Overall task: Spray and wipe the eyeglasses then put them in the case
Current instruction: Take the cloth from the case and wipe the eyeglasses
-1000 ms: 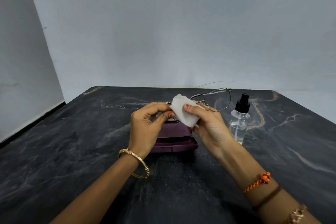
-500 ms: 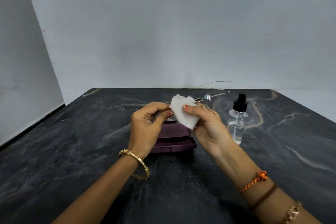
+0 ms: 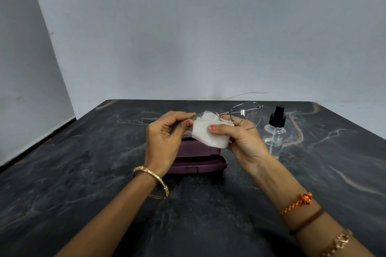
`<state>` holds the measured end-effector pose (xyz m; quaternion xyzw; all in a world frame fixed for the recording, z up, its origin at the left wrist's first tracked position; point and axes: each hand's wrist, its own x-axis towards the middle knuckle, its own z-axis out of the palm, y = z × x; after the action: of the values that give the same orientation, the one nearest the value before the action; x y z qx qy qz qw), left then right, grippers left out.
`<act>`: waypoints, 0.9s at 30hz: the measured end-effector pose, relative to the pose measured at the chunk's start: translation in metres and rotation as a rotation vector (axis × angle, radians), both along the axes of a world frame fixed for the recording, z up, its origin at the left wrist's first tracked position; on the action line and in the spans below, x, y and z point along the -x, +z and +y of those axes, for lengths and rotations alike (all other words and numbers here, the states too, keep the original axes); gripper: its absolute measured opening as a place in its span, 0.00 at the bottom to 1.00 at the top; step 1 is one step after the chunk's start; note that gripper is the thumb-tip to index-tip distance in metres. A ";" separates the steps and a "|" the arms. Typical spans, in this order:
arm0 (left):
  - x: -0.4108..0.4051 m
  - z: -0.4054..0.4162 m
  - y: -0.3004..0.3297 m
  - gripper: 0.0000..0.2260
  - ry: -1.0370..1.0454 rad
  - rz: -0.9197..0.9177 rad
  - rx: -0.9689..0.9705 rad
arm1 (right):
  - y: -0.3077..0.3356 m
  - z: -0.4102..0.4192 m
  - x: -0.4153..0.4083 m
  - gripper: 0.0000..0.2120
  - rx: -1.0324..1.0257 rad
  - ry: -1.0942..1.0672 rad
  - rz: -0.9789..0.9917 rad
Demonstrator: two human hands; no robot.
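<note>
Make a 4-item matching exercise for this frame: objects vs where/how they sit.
Things:
1. eyeglasses
2. white cloth
3. purple case
4. spray bottle

States:
A. standing upright on the table, right of both hands
B. lying closed on the table beneath the hands
C. held off the table, one lens covered, the other bare
D. pinched by the right hand against a lens

The left hand grips the frame's other end.

Pairs: 1-C, 2-D, 3-B, 4-A
</note>
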<state>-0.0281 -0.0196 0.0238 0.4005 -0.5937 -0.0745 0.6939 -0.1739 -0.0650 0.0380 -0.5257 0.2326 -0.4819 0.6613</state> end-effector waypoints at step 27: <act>0.004 0.001 -0.003 0.11 -0.009 -0.056 0.019 | -0.003 0.001 -0.005 0.10 -0.043 -0.027 -0.046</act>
<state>-0.0320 -0.0184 0.0210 0.3934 -0.6153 -0.0606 0.6804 -0.1686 -0.0640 0.0347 -0.4968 0.2351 -0.4976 0.6711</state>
